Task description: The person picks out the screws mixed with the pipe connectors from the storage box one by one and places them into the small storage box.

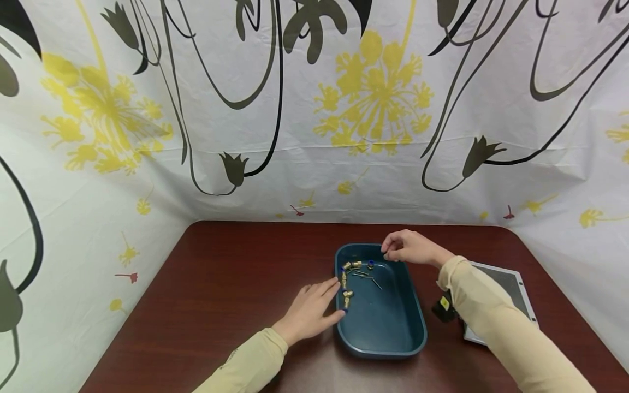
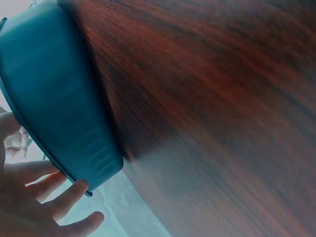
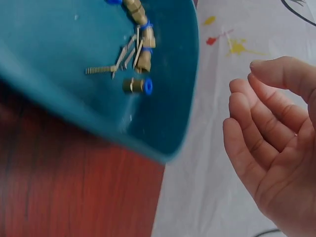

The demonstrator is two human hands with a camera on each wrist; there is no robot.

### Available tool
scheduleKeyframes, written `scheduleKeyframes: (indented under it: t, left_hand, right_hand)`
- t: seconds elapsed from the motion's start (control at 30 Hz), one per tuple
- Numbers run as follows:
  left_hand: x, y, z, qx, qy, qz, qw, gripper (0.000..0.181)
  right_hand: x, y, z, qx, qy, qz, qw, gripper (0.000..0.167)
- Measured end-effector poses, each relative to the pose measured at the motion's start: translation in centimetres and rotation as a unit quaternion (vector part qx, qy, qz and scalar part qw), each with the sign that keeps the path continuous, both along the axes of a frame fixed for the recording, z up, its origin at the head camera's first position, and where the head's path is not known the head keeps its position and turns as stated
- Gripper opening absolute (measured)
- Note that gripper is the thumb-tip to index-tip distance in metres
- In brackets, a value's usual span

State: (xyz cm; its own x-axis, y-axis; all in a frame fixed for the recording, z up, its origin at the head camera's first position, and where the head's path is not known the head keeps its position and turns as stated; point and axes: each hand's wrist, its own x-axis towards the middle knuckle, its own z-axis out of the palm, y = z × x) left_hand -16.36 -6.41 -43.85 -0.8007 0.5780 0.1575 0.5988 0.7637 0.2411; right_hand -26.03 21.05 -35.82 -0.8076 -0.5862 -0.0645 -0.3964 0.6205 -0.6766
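A blue tray [image 1: 388, 327] stands on the table, with brass fittings [image 1: 346, 297] along its left side and thin screws [image 1: 363, 274] near them. My left hand [image 1: 309, 311] rests against the tray's left rim, fingers spread; in the left wrist view, its fingertips touch the rim of the tray [image 2: 59, 98]. Over the tray's far right corner is my right hand [image 1: 413, 248], fingers bent. The right wrist view shows the right hand [image 3: 276, 123] beside the tray [image 3: 180, 98], palm visible, nothing held. A brass fitting with a blue ring [image 3: 138, 86] lies apart from the row.
Right of the tray, partly under the right forearm, lies a grey framed panel [image 1: 511, 284]. A small black object with a yellow mark [image 1: 444, 307] sits between them. Behind the brown table [image 1: 236, 284] hangs a patterned white cloth [image 1: 295, 125].
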Motion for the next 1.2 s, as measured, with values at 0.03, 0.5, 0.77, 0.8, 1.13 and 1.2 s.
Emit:
scheduleKeyframes:
  t: [0.03, 0.5, 0.77, 0.8, 1.13, 1.2]
  left_hand:
    - [0.0, 0.0, 0.0, 0.0, -0.001, 0.0, 1.0, 0.062]
    - [-0.1, 0.0, -0.1, 0.0, -0.005, 0.001, 1.0, 0.062]
    - [-0.1, 0.0, -0.1, -0.001, -0.006, -0.001, 1.0, 0.062]
    - [-0.1, 0.0, -0.1, -0.001, -0.006, -0.002, 1.0, 0.062]
    - [0.0, -0.1, 0.0, 0.003, -0.009, -0.001, 1.0, 0.062]
    - [0.0, -0.1, 0.0, 0.004, -0.008, -0.001, 1.0, 0.062]
  right_hand:
    - [0.0, -0.4, -0.2, -0.001, -0.008, 0.001, 1.0, 0.01]
    - [-0.7, -4.1, -3.3, -0.003, -0.088, -0.024, 0.9958, 0.011]
    - [-1.0, -4.3, -5.0, 0.017, -0.103, -0.053, 0.9932, 0.011]
    - [-1.0, -4.3, -5.2, 0.022, -0.103, -0.055, 0.993, 0.01]
    - [-0.7, -4.4, -6.4, 0.069, -0.082, -0.083, 0.9908, 0.004]
    - [-0.7, -4.4, -6.4, 0.073, -0.082, -0.091, 0.9898, 0.003]
